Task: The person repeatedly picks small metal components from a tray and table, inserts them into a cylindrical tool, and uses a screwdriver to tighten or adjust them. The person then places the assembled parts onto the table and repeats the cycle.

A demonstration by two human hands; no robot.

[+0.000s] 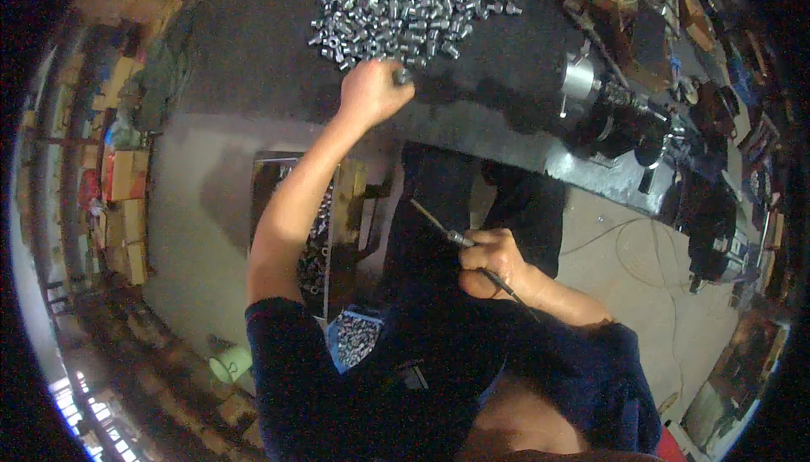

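Observation:
My left hand reaches out over the dark bench top and is closed round a small metal fitting, whose dark round end shows at the fingers. Just beyond it lies a big heap of shiny metal fittings. Closer to my body, my right hand grips a slim pen-shaped tool. From its front a long thin rod points up and to the left, away from the bench machine. A dark cord or hose trails back from the fist toward my sleeve. The two hands are well apart.
A machine with a round metal chuck stands at the bench's right. Below the bench edge, a box holds small metal parts, and a blue-lined container holds more. A cable loops on the floor. Shelves with boxes line the left.

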